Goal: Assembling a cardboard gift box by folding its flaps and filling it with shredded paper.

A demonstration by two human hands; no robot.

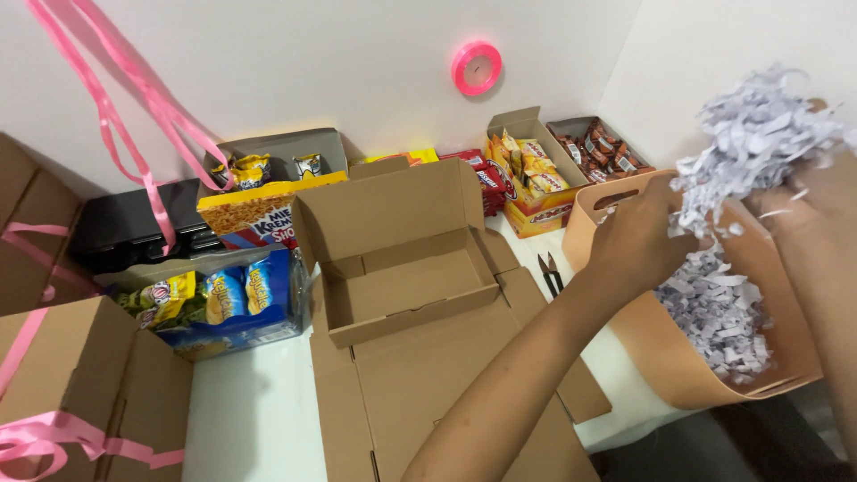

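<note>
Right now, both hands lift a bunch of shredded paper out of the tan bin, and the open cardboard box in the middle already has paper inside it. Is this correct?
Not quite. In the head view the box is still empty. The rest holds: both hands, left and right, lift shredded paper above the tan bin.

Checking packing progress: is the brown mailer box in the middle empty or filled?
Empty. The open mailer box shows a bare cardboard floor, lid up. The shredded paper is lifted in both hands above the tan bin.
</note>
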